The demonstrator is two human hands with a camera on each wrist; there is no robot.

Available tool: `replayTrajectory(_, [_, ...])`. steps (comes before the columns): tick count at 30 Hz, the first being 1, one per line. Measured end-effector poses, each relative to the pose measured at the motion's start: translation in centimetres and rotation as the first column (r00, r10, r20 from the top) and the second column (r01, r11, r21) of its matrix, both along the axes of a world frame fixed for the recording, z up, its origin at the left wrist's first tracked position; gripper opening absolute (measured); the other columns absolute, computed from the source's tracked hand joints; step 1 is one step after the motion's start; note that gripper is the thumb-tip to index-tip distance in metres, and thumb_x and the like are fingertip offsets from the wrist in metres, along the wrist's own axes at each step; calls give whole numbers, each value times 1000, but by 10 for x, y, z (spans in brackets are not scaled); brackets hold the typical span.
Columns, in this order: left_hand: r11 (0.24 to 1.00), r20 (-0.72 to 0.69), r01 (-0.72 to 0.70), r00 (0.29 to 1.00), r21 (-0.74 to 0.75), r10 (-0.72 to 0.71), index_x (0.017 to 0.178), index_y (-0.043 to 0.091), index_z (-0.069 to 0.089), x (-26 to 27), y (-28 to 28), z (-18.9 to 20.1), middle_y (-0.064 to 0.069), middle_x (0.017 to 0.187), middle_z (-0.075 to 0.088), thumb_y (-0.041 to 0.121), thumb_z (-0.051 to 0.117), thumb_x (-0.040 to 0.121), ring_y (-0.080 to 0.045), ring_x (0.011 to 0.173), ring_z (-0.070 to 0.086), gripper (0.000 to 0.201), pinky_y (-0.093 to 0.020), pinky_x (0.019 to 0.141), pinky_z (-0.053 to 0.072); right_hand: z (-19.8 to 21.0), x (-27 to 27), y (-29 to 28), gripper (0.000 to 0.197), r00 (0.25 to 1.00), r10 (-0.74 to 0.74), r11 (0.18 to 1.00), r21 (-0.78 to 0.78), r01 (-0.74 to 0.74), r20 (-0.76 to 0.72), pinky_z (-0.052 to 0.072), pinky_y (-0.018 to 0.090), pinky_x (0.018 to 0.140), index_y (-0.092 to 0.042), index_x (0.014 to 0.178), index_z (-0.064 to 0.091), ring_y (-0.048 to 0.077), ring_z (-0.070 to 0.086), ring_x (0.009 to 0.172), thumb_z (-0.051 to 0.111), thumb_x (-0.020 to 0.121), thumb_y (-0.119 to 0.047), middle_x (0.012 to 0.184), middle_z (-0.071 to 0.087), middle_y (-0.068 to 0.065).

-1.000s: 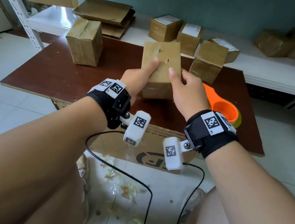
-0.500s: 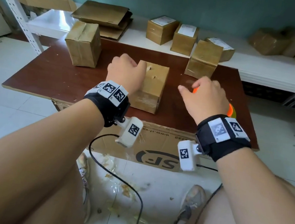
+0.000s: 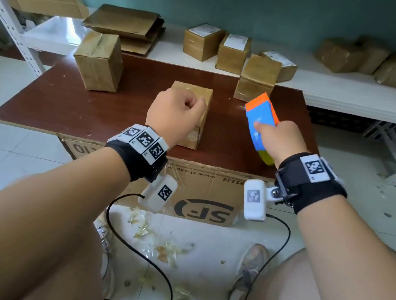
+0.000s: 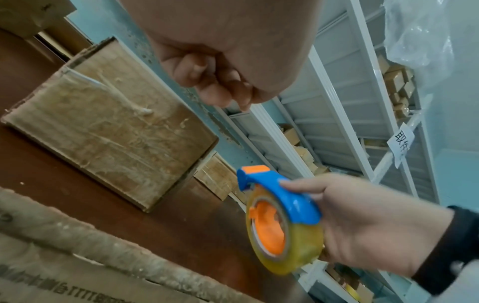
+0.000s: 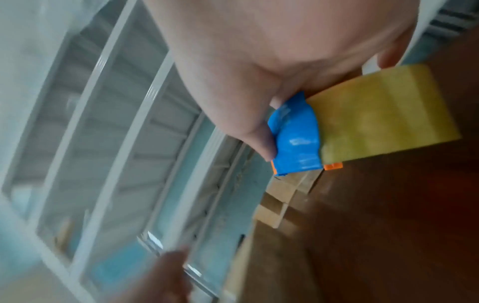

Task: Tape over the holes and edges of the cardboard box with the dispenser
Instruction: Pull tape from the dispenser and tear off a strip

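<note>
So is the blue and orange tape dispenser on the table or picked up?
Picked up. The right hand grips the blue and orange tape dispenser clear above the brown table, beside the small cardboard box.

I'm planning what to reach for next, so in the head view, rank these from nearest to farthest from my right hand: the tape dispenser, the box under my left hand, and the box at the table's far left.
1. tape dispenser: held in the right hand itself.
2. box under the left hand: mid-table, to the left.
3. far-left box: back left corner of the table.
</note>
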State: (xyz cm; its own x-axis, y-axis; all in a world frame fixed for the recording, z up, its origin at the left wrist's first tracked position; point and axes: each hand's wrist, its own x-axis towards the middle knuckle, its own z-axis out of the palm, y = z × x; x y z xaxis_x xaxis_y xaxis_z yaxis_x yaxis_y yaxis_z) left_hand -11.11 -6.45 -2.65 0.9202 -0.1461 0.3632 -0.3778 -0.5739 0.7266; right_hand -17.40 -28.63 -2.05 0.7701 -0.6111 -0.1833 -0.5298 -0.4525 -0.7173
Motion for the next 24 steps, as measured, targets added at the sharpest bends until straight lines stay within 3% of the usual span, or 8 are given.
replayTrajectory(3, [1000, -2, -2, 1000, 17, 2, 67, 12, 62, -9, -9, 5, -9, 61, 66, 52, 45, 103, -27, 63, 67, 56, -49, 65, 58, 18, -12, 3, 33, 971, -67, 911, 411, -33, 227, 58, 40, 89, -9, 114, 71, 23, 75, 96, 74, 94, -36, 108, 79, 8])
replayTrajectory(6, [1000, 9, -23, 1000, 18, 22, 82, 16, 68, -23, -22, 12, -5, 75, 72, 62, 32, 108, -23, 72, 68, 64, -50, 73, 56, 38, -31, 14, 22, 953, -41, 849, 514, -126, 300, 51, 30, 75, -14, 107, 73, 14, 68, 79, 69, 95, -33, 95, 77, 2])
replayTrajectory(9, [996, -69, 38, 997, -81, -43, 92, 11, 70, -27, -36, 16, -6, 83, 73, 72, 26, 103, -23, 79, 68, 76, -53, 81, 55, 51, -43, 27, 30, 933, -10, 821, 535, -198, 361, 51, 34, 82, -13, 108, 76, 17, 70, 84, 69, 90, -36, 100, 80, 6])
replayTrajectory(12, [947, -168, 109, 972, -303, -166, 98, 6, 73, -28, -39, 21, -6, 77, 68, 85, 34, 93, -18, 73, 63, 88, -54, 77, 57, 60, -47, 40, 44, 922, -12, 801, 556, -222, 386, 48, 39, 86, -13, 104, 76, 21, 66, 89, 69, 75, -46, 98, 77, 5])
replayTrajectory(14, [927, -190, 130, 960, -352, -207, 103, -7, 67, -32, -37, 27, -18, 79, 62, 77, 40, 100, -20, 74, 57, 88, -55, 74, 57, 59, -49, 44, 45, 915, -5, 789, 563, -244, 402, 46, 39, 91, -15, 101, 76, 19, 64, 90, 70, 75, -51, 94, 74, 1])
replayTrajectory(18, [892, -187, 129, 955, -433, -229, 80, 0, 60, -39, -33, 36, -5, 67, 48, 51, 54, 109, -15, 61, 44, 59, -33, 59, 38, 55, -59, 47, 58, 915, 34, 753, 591, -287, 402, 49, 49, 113, -18, 111, 82, 23, 75, 113, 74, 86, -70, 110, 82, 3])
replayTrajectory(20, [889, -216, 85, 956, -449, -200, 80, -1, 61, -42, -28, 33, -4, 65, 43, 50, 57, 108, -15, 58, 39, 58, -30, 56, 32, 56, -60, 50, 48, 919, 48, 711, 633, -306, 391, 51, 54, 113, -19, 112, 82, 28, 75, 113, 69, 96, -62, 112, 81, 9])
replayTrajectory(24, [829, -391, -18, 887, -559, -245, 102, 11, 72, -47, -16, 29, -4, 90, 62, 77, 53, 91, -20, 79, 58, 69, -38, 75, 45, 55, -60, 60, 28, 922, 109, 689, 640, -340, 372, 56, 46, 101, -15, 107, 81, 24, 75, 91, 67, 102, -39, 102, 81, 11])
